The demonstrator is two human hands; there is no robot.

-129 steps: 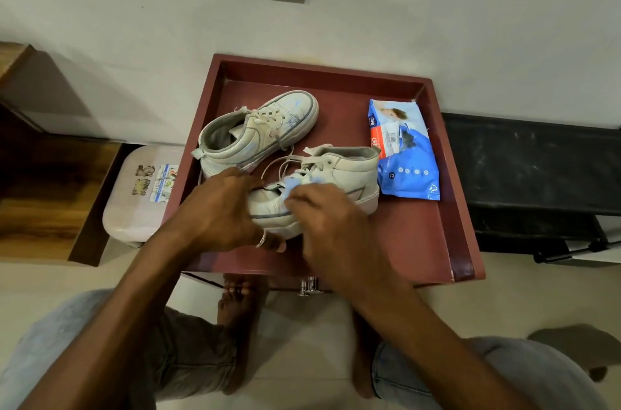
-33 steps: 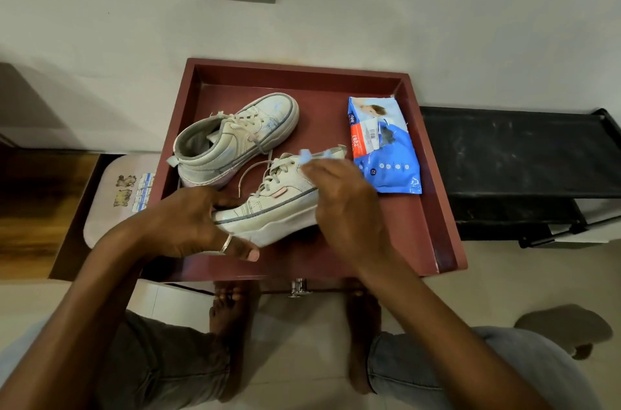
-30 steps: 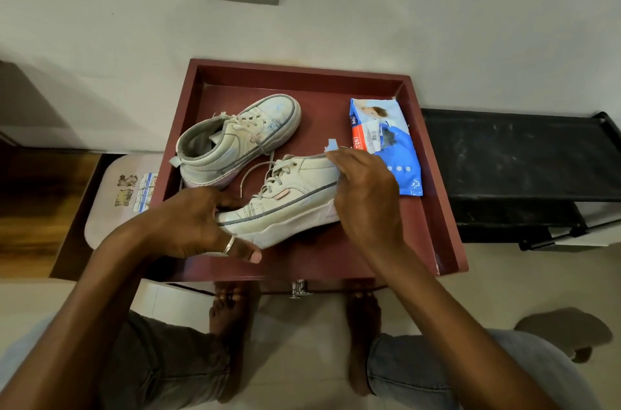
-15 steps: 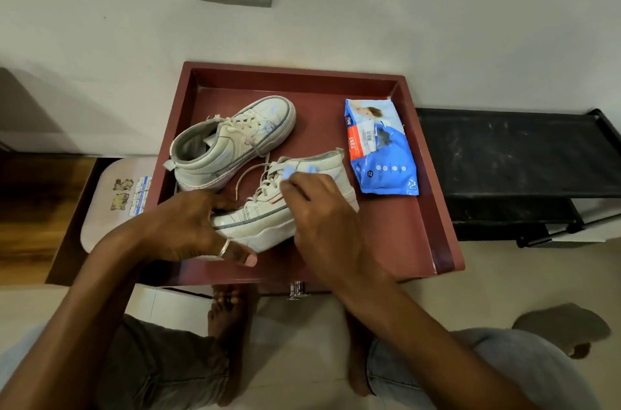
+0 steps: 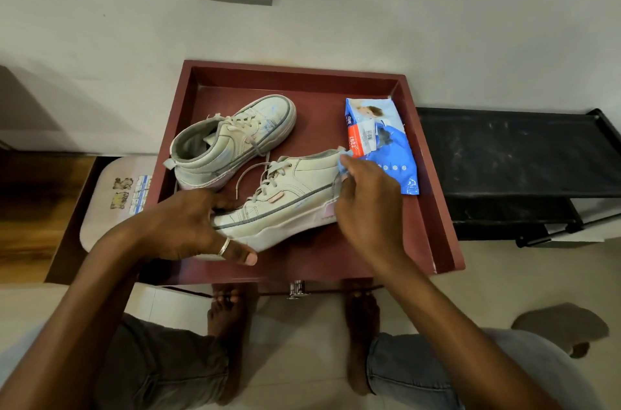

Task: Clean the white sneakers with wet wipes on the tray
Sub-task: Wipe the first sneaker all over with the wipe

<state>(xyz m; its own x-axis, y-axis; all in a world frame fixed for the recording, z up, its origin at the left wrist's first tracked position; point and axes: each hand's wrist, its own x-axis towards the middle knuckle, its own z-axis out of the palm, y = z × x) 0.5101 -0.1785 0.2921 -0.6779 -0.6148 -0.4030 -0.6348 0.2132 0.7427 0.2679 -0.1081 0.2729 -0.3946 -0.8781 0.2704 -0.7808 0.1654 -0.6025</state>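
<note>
- Left hand curled round the toe of the near sneaker, thumb under the sole, close to the tray front edge.
- Far sneaker behind it, heel near the left wall.
- Strip of tray floor shows along the back wall.
- Right hand pinches the wipe against the near sneaker's heel.
- Pack lies flat near the right wall.

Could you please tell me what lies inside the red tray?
A far sneaker, a nearer sneaker and a blue wipe pack are in the tray. The left hand grips the nearer sneaker, hiding its toe; the right hand pinches a wipe at its heel.
</note>
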